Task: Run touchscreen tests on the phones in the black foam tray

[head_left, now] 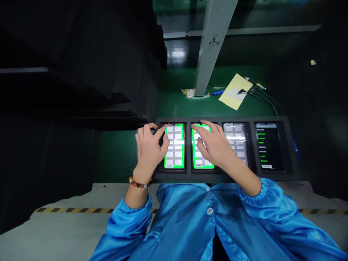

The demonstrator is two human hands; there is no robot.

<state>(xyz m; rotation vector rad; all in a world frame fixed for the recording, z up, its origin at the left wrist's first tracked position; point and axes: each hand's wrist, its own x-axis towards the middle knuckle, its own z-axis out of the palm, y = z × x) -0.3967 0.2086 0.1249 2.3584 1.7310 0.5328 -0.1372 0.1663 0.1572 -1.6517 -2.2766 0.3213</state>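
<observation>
Four phones lie in a row in the slots of a black tray (188, 145). The leftmost phone (176, 146) shows a green-edged grid; my left hand (150, 145) is at its upper left, index fingertip at the top corner, fingers apart and holding nothing. Over the second phone (202, 161), also green-edged, is my right hand (216, 145), its index fingertip near the upper left corner, its fingers spread with nothing in them. The third phone (235, 132) has a paler grid and is partly covered by my right forearm. Green and white text lines show on the dark fourth phone (269, 145).
Behind the tray, a yellow paper (231, 94) lies on the green surface (174, 79) beside black cables (262, 95) and a blue pen (218, 93). A grey metal post (210, 47) rises there. Black curtains hang at both sides. Another blue pen (296, 148) is right of the tray.
</observation>
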